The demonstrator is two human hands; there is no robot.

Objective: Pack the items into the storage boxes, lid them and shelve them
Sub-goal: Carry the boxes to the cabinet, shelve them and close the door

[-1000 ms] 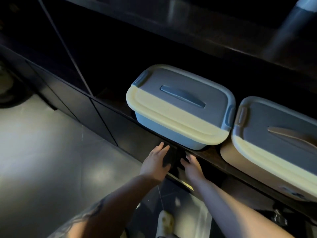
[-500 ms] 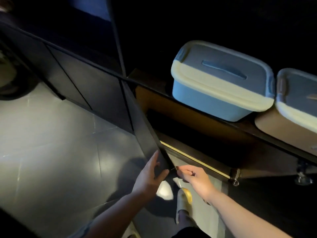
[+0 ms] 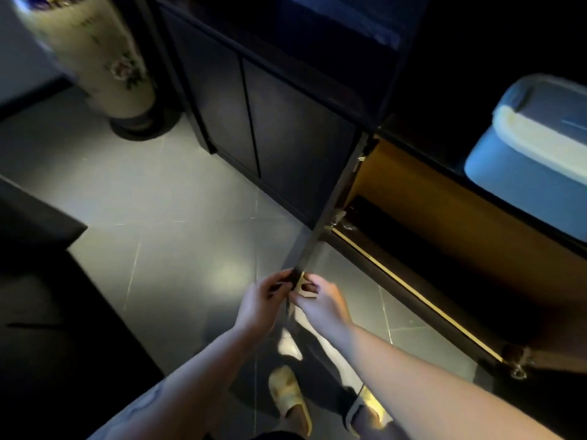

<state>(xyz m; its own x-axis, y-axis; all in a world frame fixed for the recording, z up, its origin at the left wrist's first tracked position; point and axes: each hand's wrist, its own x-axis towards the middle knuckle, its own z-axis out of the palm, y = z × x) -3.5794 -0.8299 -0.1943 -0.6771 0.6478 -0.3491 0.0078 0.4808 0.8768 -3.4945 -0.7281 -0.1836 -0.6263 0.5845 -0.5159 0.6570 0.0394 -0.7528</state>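
A dark cabinet door (image 3: 330,214) stands swung wide open, seen edge-on. My left hand (image 3: 263,303) grips its free corner from the left side. From the right, my right hand (image 3: 320,301) pinches the same corner. Behind the door the lower compartment (image 3: 444,236) shows its wooden inside. On the shelf above it, at the right edge, sits a blue storage box (image 3: 521,182) with a grey and cream lid (image 3: 546,119) closed on it.
A tall cream floor vase (image 3: 92,58) with a flower print stands at the upper left on the grey tiled floor (image 3: 152,201). Closed dark cabinet doors (image 3: 247,115) fill the middle. A dark piece of furniture (image 3: 47,312) is at the left. My slippered feet (image 3: 289,398) are below.
The cabinet door has swung from closed to wide open, with both hands moving out with its corner. The view has turned left, so the second box has left the frame.
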